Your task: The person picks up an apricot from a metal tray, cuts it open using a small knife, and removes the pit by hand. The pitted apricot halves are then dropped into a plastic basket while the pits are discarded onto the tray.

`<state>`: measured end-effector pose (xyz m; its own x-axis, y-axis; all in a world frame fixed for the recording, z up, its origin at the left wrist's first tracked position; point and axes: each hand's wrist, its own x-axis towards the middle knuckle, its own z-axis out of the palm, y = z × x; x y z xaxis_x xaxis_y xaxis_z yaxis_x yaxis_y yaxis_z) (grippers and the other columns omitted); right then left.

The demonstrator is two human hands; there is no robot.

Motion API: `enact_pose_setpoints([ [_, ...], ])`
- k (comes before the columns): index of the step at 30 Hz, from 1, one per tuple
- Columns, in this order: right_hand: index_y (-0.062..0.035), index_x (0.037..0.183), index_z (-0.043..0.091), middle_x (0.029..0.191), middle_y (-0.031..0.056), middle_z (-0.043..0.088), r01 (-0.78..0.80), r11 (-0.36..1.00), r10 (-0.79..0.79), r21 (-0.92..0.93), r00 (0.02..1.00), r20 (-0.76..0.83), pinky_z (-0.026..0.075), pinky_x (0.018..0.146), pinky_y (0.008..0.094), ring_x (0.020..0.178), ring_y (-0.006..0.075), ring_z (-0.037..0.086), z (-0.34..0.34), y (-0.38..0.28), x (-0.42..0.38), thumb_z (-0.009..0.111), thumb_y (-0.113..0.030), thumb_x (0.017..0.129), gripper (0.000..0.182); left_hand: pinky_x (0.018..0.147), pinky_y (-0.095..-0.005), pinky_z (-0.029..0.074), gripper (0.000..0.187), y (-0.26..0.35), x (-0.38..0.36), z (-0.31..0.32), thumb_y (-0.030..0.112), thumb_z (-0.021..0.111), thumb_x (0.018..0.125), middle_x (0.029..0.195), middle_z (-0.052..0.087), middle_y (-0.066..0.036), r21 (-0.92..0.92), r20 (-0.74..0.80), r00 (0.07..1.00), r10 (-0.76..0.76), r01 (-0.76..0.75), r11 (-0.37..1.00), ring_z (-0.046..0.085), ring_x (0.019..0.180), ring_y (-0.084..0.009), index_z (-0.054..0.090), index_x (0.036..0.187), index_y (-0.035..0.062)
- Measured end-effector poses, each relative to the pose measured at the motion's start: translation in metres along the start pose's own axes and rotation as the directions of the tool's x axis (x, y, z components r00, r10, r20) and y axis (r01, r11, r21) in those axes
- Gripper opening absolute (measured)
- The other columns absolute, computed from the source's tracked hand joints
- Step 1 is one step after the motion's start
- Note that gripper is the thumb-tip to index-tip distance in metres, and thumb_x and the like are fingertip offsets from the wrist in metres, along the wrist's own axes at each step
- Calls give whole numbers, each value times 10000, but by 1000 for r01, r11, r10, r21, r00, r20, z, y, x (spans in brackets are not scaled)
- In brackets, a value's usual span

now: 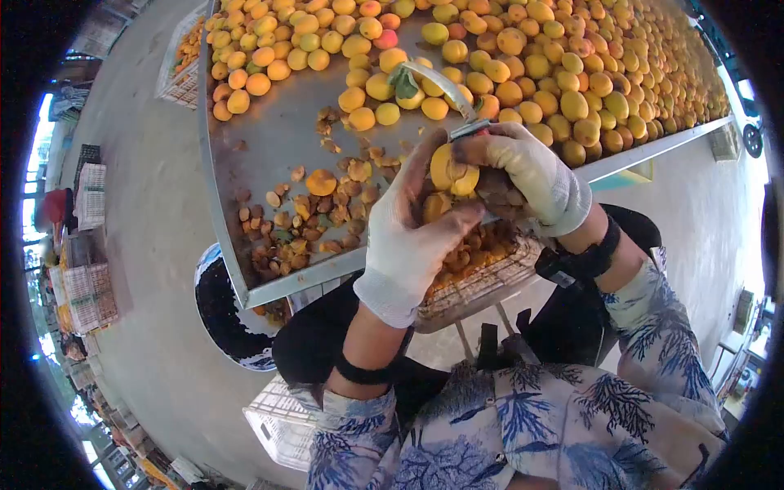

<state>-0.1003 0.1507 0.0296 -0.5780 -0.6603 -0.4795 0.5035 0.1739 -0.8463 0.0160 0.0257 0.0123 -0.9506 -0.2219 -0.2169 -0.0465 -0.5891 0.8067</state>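
An orange-yellow apricot (454, 173) with a seam or cut across it is held between my two white-gloved hands. My left hand (408, 224) is closed around its left side, thumb reaching across below. My right hand (527, 175) is closed at the upper right, gripping a knife with a curved pale blade (445, 84) that points up and left over the fruit. Most of the knife's handle is hidden in the glove. Under my hands, a basket (469, 304) of orange fruit pieces rests by my lap. Both gloves have brown stains on the fingers.
A metal-rimmed table (278, 163) carries many whole apricots (563, 73). Loose pits and scraps (327, 216) lie on its near left part. A dark-lined bucket (233, 314) stands below the left corner, beside a white crate (282, 420). More crates (90, 290) are stacked far left.
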Motion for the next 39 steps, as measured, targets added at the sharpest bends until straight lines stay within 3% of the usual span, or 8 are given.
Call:
enact_pose_setpoints([
  [4, 20, 991, 680, 839, 19, 656, -84, 993, 83, -88, 996, -18, 496, 632, 235, 728, 72, 597, -3, 2, -7, 644, -216, 872, 267, 877, -292, 501, 664, -10, 1, -1, -86, 717, 700, 1164, 612, -121, 176, -74, 997, 33, -19, 984, 608, 1007, -173, 477, 1319, -71],
  [9, 47, 1050, 640, 847, 44, 662, 75, 945, -101, -319, 993, -66, 511, 578, 218, 740, 92, 627, -13, 9, 0, 706, -170, 816, 326, 841, -289, 518, 575, -10, 2, 5, -70, 775, 663, 1077, 649, -110, 382, -159, 983, 94, -26, 924, 625, 945, -168, 567, 1199, -81],
  [15, -19, 968, 710, 740, 28, 669, 171, 719, -231, -674, 973, 0, 483, 633, 265, 655, 84, 573, -11, -19, -18, 767, -288, 773, 337, 803, -293, 527, 506, -7, 0, 6, 11, 841, 618, 959, 690, -91, 667, -177, 958, 226, -52, 744, 647, 869, -155, 636, 1077, -46],
  [17, -22, 976, 709, 725, 31, 665, 150, 748, -176, -646, 984, 24, 483, 631, 273, 643, 86, 569, -14, -20, -19, 766, -292, 774, 342, 788, -298, 530, 484, -6, -2, 10, 51, 860, 600, 931, 704, -100, 809, -123, 949, 292, -74, 582, 659, 842, -152, 659, 1034, -26],
  [25, -14, 990, 696, 683, 62, 647, 109, 773, -197, -625, 978, -73, 483, 639, 290, 634, 97, 569, -18, -15, -19, 755, -291, 775, 356, 739, -284, 524, 431, -6, -2, 9, 129, 883, 592, 837, 706, -87, 811, -123, 956, 266, -58, 583, 654, 763, -130, 674, 939, -16],
  [27, -35, 976, 704, 685, 85, 641, 308, 644, -320, -701, 940, 119, 483, 643, 301, 628, 115, 574, -21, -22, -25, 736, -268, 770, 313, 713, -281, 520, 428, -5, -1, 8, 141, 889, 587, 805, 702, -81, 824, -136, 955, 264, -39, 565, 645, 732, -125, 675, 921, -16],
  [31, -20, 855, 664, 640, 120, 583, 260, 472, -261, -843, 954, 148, 478, 631, 329, 609, 149, 573, -20, -19, -24, 734, -242, 729, 265, 640, -276, 498, 408, -9, -2, 6, 152, 897, 572, 736, 681, -70, 828, -99, 978, 183, -21, 561, 607, 661, -107, 674, 873, -9],
  [39, -5, 874, 662, 621, 107, 569, 220, 510, -152, -831, 975, 164, 471, 600, 306, 595, 134, 570, -34, -19, -22, 730, -252, 745, 287, 606, -264, 478, 365, -5, -2, 10, 167, 877, 607, 685, 652, -49, 880, 22, 983, 182, -105, 464, 569, 623, -86, 678, 855, -12],
])
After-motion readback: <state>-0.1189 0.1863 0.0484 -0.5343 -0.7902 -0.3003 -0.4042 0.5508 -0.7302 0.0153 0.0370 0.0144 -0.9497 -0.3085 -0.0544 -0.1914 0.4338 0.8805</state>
